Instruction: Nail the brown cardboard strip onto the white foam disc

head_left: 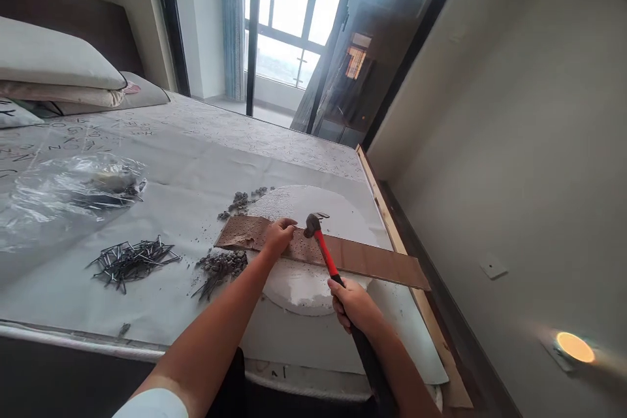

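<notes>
My right hand (355, 304) is wrapped around the black grip of a claw hammer (325, 251) with a red neck. The hammer's head hangs just right of my left hand (280, 238), over a long brown cardboard strip (377, 261). My left hand rests at the strip with its fingers pinched together; whatever they hold is too small to make out. Many small holes dot the strip's left part, and its left end is torn. Beneath the strip lies a round white slab (313, 199), chipped along its near side.
Loose nails (131, 261) lie piled at the left. Grey crumbled bits (223, 264) are scattered beside the slab, and a clear plastic bag (63, 192) is farther left. A grey sheet (181, 176) covers the mattress. A wooden rail (392, 228) edges the right side near the wall.
</notes>
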`<state>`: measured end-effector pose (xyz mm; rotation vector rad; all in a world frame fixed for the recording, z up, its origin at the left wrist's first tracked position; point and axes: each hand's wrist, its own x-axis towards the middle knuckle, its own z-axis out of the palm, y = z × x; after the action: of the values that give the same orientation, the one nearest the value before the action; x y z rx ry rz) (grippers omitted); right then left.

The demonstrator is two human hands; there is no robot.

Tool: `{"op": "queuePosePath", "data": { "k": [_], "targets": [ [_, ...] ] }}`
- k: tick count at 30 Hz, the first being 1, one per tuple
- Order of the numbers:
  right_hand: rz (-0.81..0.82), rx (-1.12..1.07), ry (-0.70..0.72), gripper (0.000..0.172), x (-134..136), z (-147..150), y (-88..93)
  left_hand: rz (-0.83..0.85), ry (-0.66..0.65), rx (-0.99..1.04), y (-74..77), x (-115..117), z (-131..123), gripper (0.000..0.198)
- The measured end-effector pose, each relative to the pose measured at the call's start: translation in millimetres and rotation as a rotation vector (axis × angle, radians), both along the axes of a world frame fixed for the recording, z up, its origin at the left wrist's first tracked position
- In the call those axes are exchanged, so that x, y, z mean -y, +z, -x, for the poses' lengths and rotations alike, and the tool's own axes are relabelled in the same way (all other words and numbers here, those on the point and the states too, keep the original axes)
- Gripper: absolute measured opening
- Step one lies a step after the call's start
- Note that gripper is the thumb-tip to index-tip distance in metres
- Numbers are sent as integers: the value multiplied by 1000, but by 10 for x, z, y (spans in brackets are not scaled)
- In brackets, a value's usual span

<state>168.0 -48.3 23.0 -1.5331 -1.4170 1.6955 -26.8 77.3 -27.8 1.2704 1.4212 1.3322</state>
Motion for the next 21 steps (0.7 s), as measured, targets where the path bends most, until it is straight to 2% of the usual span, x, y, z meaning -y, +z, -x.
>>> {"op": "queuePosePath", "data": {
  "k": [4, 7, 9, 12, 13, 16, 18, 21],
  "targets": [
    [-17, -139, -21, 38, 32, -40, 14, -93, 76, 120, 211, 161, 109, 20],
    [6, -222, -12, 37, 46, -73, -33, -151, 211, 57, 297, 476, 374, 20],
    [31, -241, -23, 34, 44, -92, -86, -125, 323, -57, 245, 759, 641, 22],
    [76, -224, -46, 27, 23, -119, -155, 14, 478, -316, 39, 1180, 1102, 28],
    [96, -213, -52, 25, 11, -129, -172, 65, 470, -446, -43, 1293, 1247, 27],
    [150, -188, -77, 22, -27, -158, -218, 167, 326, -790, -263, 1502, 1577, 24],
    [168, -198, -87, 24, -46, -179, -244, 241, 257, -941, -360, 1547, 1677, 24],
    [165, -226, -91, 27, -57, -207, -256, 351, 146, -1082, -432, 1533, 1679, 22]
  ]
}}
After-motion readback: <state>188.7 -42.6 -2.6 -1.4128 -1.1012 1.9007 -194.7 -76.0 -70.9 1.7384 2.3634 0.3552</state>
